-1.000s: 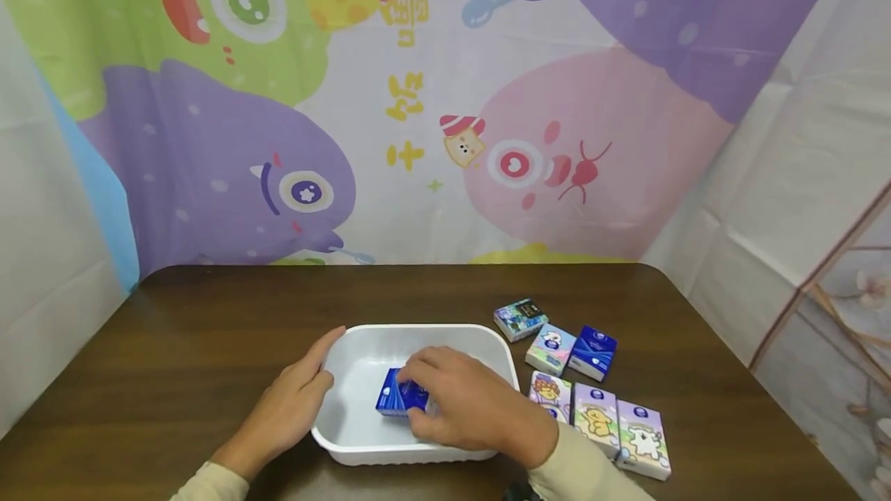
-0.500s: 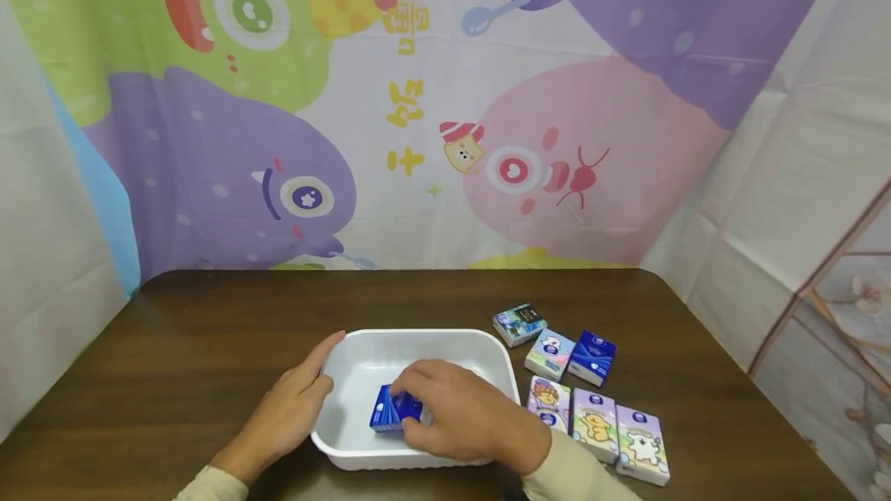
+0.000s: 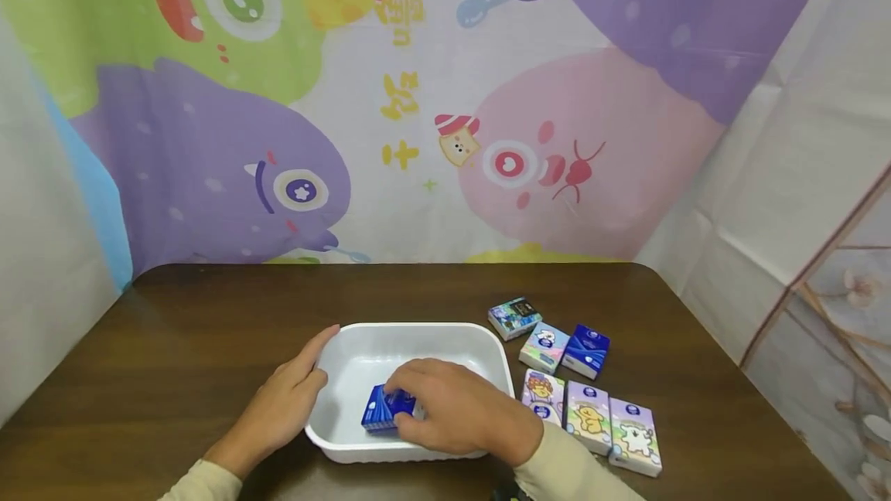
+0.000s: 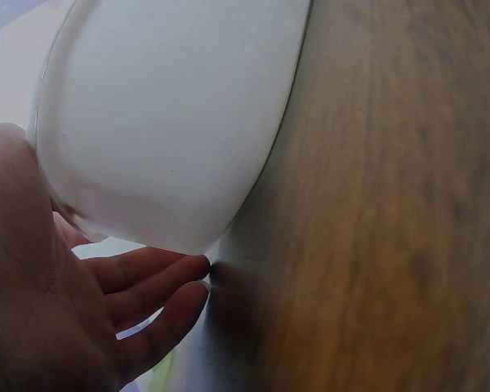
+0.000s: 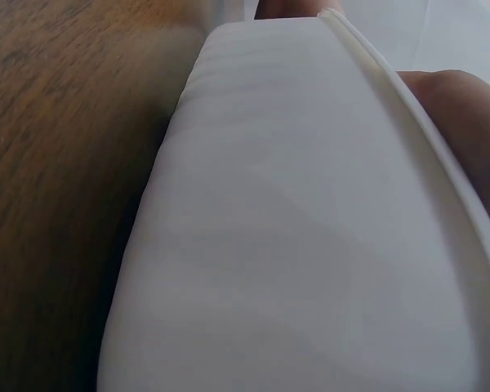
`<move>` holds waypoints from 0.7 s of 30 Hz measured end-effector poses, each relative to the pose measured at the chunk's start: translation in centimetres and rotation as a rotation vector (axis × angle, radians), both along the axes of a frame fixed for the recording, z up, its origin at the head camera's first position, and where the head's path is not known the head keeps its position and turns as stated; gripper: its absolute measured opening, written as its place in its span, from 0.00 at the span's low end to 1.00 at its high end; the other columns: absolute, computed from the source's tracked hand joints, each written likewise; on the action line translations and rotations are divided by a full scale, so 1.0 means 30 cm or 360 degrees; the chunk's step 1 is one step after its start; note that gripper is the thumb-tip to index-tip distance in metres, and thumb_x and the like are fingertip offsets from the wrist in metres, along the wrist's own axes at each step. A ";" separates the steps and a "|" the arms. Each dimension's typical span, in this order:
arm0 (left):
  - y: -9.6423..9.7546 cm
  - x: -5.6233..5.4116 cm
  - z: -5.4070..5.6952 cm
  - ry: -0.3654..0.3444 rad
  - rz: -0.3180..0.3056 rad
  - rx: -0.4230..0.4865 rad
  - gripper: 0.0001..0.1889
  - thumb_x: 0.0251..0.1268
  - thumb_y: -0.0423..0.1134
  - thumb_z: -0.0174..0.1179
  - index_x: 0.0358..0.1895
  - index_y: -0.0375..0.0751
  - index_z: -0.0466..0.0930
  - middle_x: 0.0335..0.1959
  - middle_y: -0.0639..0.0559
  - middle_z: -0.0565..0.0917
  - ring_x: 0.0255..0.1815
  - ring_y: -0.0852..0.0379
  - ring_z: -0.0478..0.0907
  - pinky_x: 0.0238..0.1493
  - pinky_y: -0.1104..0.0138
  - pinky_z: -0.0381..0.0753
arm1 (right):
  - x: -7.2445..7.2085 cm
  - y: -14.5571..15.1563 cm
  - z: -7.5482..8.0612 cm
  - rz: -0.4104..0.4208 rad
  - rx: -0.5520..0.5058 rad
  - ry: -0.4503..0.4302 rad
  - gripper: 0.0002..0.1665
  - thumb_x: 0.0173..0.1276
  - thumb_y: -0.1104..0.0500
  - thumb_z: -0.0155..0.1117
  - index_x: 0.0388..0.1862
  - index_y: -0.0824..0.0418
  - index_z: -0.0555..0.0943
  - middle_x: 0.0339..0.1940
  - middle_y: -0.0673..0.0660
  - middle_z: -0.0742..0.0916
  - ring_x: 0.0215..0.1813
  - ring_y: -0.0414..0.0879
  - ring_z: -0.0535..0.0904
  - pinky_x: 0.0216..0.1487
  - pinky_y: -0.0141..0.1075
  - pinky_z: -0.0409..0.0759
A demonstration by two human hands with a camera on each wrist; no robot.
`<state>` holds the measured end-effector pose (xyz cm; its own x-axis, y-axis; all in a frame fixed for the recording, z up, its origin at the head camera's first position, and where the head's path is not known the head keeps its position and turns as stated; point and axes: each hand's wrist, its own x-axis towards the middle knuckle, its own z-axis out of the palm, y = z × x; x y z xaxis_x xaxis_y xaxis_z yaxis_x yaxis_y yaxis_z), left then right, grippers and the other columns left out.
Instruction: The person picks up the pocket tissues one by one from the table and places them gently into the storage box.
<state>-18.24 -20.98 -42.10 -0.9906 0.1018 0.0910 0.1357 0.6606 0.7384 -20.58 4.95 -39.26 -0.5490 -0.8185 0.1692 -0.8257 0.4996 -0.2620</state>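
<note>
A white plastic tray (image 3: pixel 369 350) stands at the near middle of the table. My left hand (image 3: pixel 281 407) holds its left end, thumb over the rim and the other fingers along the outer wall; in the left wrist view several fingers (image 4: pixel 159 286) lie by the tray's corner. Inside the tray, my right hand (image 3: pixel 462 412) pinches a blue pocket tissue pack (image 3: pixel 378 408) between thumb and fingers, low over the tray's floor. The hand covers the pack's right part. In the right wrist view the tray's outer wall (image 5: pixel 294 204) fills the middle and hides the pack.
Right of the tray lie several tissue packs: a dark patterned one (image 3: pixel 514 318), a pastel one (image 3: pixel 544 348), a blue one (image 3: pixel 587 351), and a row of cartoon-printed ones (image 3: pixel 588 417). A printed curtain (image 3: pixel 431 215) hangs behind the brown table (image 3: pixel 209 331).
My right hand has shifted the blue tissue pack slightly left and nearer to me inside the tray. The left hand keeps its place on the tray; the head view has shifted slightly.
</note>
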 end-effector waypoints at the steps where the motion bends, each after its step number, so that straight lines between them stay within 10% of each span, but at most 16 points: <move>1: -0.001 -0.003 0.004 0.0001 0.0002 0.0001 0.30 0.75 0.35 0.43 0.79 0.52 0.57 0.74 0.40 0.67 0.69 0.39 0.69 0.62 0.41 0.69 | -0.003 -0.001 0.002 0.0003 -0.0003 0.0006 0.19 0.68 0.48 0.61 0.55 0.52 0.82 0.52 0.43 0.84 0.53 0.34 0.78 0.59 0.32 0.74; 21: -0.006 -0.011 0.002 -0.0008 0.0006 -0.0003 0.30 0.75 0.34 0.42 0.79 0.52 0.57 0.74 0.40 0.67 0.69 0.39 0.69 0.60 0.42 0.70 | -0.014 -0.005 -0.008 0.0053 0.0003 -0.0088 0.19 0.70 0.49 0.59 0.56 0.52 0.82 0.50 0.40 0.84 0.45 0.30 0.76 0.54 0.28 0.74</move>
<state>-18.56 -21.17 -42.03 -0.9915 0.0979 0.0856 0.1292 0.6625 0.7379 -20.99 4.79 -39.51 -0.5298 -0.8369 0.1376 -0.8261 0.4726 -0.3068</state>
